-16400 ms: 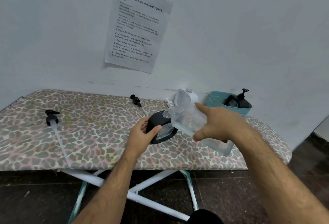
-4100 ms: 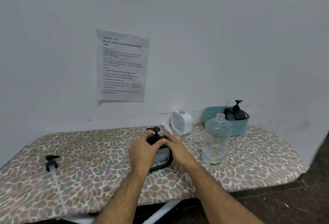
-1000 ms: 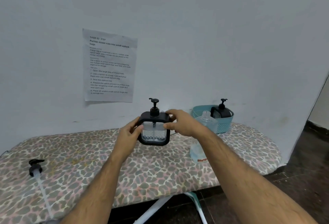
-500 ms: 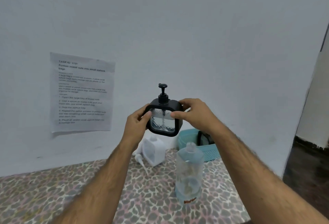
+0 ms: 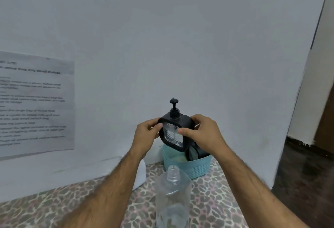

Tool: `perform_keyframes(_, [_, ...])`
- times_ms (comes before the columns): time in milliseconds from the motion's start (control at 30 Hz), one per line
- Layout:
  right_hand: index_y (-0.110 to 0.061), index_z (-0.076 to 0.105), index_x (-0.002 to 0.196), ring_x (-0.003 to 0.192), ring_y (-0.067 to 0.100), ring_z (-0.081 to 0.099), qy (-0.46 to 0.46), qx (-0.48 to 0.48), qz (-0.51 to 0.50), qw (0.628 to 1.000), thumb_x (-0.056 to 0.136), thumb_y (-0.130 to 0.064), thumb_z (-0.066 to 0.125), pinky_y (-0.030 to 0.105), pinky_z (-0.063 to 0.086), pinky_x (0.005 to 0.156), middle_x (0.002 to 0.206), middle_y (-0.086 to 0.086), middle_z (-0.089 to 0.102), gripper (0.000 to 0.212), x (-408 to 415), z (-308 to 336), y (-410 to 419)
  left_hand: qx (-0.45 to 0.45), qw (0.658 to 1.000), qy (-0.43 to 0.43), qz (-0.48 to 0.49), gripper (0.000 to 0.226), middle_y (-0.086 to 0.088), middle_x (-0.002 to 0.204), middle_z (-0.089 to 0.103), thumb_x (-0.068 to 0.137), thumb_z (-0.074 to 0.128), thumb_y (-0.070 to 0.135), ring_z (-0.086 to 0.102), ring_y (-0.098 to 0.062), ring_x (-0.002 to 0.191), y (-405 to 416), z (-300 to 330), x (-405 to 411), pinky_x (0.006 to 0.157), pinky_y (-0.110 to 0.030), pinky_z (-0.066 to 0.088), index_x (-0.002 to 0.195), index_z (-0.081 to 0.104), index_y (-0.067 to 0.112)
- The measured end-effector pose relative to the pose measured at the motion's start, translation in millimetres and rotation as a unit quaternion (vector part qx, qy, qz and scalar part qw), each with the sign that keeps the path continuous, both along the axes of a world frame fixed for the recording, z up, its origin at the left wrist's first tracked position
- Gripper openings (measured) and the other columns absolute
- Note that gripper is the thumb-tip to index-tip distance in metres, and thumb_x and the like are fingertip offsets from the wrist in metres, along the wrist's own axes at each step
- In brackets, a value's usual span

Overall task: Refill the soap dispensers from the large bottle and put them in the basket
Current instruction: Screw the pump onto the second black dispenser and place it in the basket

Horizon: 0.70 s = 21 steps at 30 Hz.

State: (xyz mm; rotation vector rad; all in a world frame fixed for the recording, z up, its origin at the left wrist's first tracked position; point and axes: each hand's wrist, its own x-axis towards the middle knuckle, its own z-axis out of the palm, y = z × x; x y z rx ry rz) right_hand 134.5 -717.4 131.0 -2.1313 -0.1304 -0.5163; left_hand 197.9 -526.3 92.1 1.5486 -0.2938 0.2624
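A black-framed soap dispenser (image 5: 175, 132) is held upright between both hands, above the near-left rim of the teal basket (image 5: 191, 166). The left hand (image 5: 146, 137) is curled round its left edge, the thumb laid on the clear front panel. The right hand (image 5: 203, 134) is curled round the right edge, thumb likewise pressed on the front. Inside the basket, just below and right of the held one, a second dark dispenser (image 5: 195, 153) is partly seen. The large clear bottle (image 5: 172, 198) stands uncapped on the leopard-print desk (image 5: 214, 200), nearer than the basket, between the forearms. A printed sheet (image 5: 34, 104) is fixed to the wall at far left.
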Motion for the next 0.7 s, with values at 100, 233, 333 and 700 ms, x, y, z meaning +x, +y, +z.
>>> perform_keyframes(100, [-0.021, 0.067, 0.097, 0.078, 0.006, 0.063, 0.0, 0.021, -0.036, 0.999, 0.073, -0.036, 0.085, 0.023, 0.051, 0.067, 0.087, -0.013, 0.066, 0.033, 14.9, -18.8, -5.7, 0.022, 1.0, 0.021, -0.004, 0.025, -0.003, 0.111, 0.073, 0.101, 0.054, 0.011, 0.069, -0.016, 0.106, -12.9, -15.6, 18.1, 0.093, -0.033, 0.056, 0.122, 0.068, 0.011])
perform_keyframes(233, [-0.023, 0.066, 0.094, 0.078, 0.001, 0.062, 0.01, 0.035, -0.072, 0.997, 0.073, -0.036, 0.084, 0.022, 0.05, 0.066, 0.084, -0.015, 0.066, 0.03, 28.3, -44.3, -9.9, 0.062, 0.997, 0.045, -0.022, 0.023, -0.002, 0.116, 0.07, 0.105, 0.046, 0.021, 0.065, -0.013, 0.111, -28.7, -33.7, 33.9, 0.097, -0.03, 0.052, 0.119, 0.063, 0.017])
perform_keyframes(333, [-0.023, 0.064, 0.092, 0.077, 0.002, 0.062, 0.019, 0.035, -0.094, 0.995, 0.076, -0.037, 0.082, 0.019, 0.048, 0.063, 0.083, -0.015, 0.065, 0.028, 35.7, -62.5, -9.8, 0.096, 0.994, 0.043, -0.041, 0.026, 0.009, 0.112, 0.073, 0.104, 0.045, 0.032, 0.065, -0.007, 0.111, -34.0, -47.4, 44.4, 0.099, -0.032, 0.05, 0.111, 0.07, 0.034])
perform_keyframes(700, [-0.017, 0.064, 0.082, 0.066, 0.001, 0.058, 0.071, -0.013, -0.151, 0.986, 0.074, -0.035, 0.081, 0.017, 0.04, 0.054, 0.071, -0.014, 0.062, 0.026, 53.9, -89.1, -14.3, 0.195, 0.974, 0.086, -0.083, 0.04, 0.012, 0.103, 0.073, 0.1, 0.041, 0.055, 0.065, -0.007, 0.103, -51.5, -63.9, 66.0, 0.099, -0.036, 0.049, 0.098, 0.071, 0.03])
